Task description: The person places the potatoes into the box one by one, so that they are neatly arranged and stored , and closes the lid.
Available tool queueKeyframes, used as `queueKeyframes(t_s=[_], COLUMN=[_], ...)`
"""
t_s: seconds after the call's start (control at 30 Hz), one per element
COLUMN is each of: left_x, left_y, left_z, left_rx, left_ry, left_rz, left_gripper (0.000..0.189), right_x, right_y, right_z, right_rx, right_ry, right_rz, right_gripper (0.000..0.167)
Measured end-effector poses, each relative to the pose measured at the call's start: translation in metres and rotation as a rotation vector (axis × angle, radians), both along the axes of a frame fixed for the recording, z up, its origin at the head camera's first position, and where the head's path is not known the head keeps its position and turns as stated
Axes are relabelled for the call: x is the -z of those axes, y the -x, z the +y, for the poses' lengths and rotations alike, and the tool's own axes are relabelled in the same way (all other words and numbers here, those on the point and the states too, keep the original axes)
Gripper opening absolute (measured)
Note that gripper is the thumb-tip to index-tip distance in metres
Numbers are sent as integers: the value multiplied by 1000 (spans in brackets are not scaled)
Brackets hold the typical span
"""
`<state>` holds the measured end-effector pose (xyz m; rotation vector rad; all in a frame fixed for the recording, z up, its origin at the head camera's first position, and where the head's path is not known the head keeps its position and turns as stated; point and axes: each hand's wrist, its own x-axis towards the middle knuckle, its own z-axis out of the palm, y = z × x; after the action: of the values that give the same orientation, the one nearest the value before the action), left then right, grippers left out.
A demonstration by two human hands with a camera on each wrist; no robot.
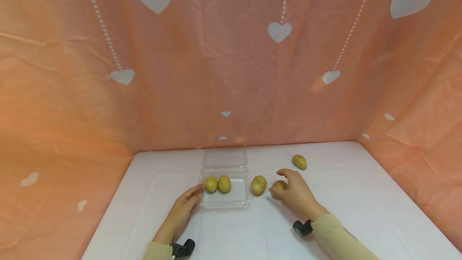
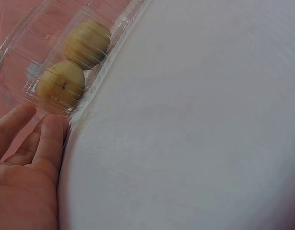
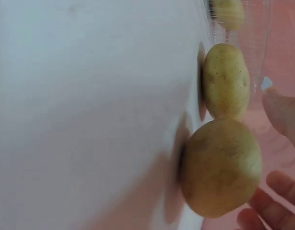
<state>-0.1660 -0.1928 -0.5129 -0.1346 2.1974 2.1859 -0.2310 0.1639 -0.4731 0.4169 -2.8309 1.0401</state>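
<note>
1. Two are in: the left potato (image 1: 211, 183) and its neighbour (image 1: 224, 183) sit together in the left part of the clear container (image 1: 225, 204); its lid (image 1: 225, 158) is folded back on the far side.
2. Three are out: the middle potato (image 1: 258, 185) is just beside the container's right wall, the near potato (image 1: 281, 184) is at your right hand (image 1: 297, 193), and the far potato (image 1: 299, 161) lies beyond it; the filling looks less than half done.
3. Your right hand is spread around the near potato, thumb and fingers apart; you seem not to have gripped it, and fingertip contact is hard to tell.
4. Your left hand (image 1: 182, 208) has relaxed, extended fingers at the container's left edge, gripping nothing.
5. You have bare container floor on the right; mind the raised right wall and the middle potato in between; the lid lies close to the table's (image 1: 231, 232) far edge.
</note>
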Motion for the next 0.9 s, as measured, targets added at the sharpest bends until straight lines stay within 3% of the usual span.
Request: queueKeyframes(t_s=[0.33,0.9], left_x=[0,0], left_y=[0,1], left_z=[-1,-1], left_rx=[5,0], left_ry=[20,31], left_rz=[2,-5], left_gripper=[49,49], right_x=[10,16], right_y=[1,-2], right_z=[10,7], right_rx=[60,74], right_ry=[200,187], right_rz=[-231,-276], right_gripper=[79,74])
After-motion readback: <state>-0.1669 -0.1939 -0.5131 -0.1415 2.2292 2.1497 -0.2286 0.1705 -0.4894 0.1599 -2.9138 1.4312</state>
